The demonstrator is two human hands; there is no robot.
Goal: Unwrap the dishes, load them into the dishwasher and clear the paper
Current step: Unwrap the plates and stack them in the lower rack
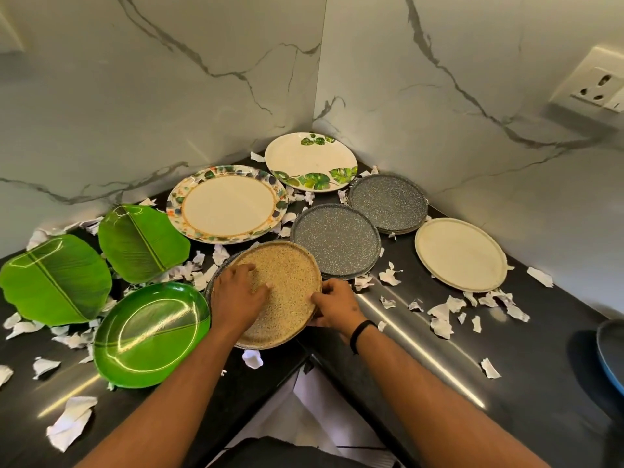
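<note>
On the dark corner bench (422, 332) a tan speckled plate (287, 288) lies flat near the front edge, and both hands are on it. The left hand (238, 295) rests on the plate's face with its fingers spread and fairly straight. The right hand (332, 304) pinches the plate's right rim, fingers curled over the edge.

Just behind it lie two grey speckled plates (336, 239), the nearer one touching or just under the tan plate's far rim. A cream plate (461, 255) sits to the right, well apart. Toward the corner are a flower-rimmed plate (228, 204) and a white plate with green leaves (310, 162). To the left lie three green leaf-patterned plates (148, 332). Torn scraps of white paper (442, 319) are scattered across the bench between and around the plates.
</note>
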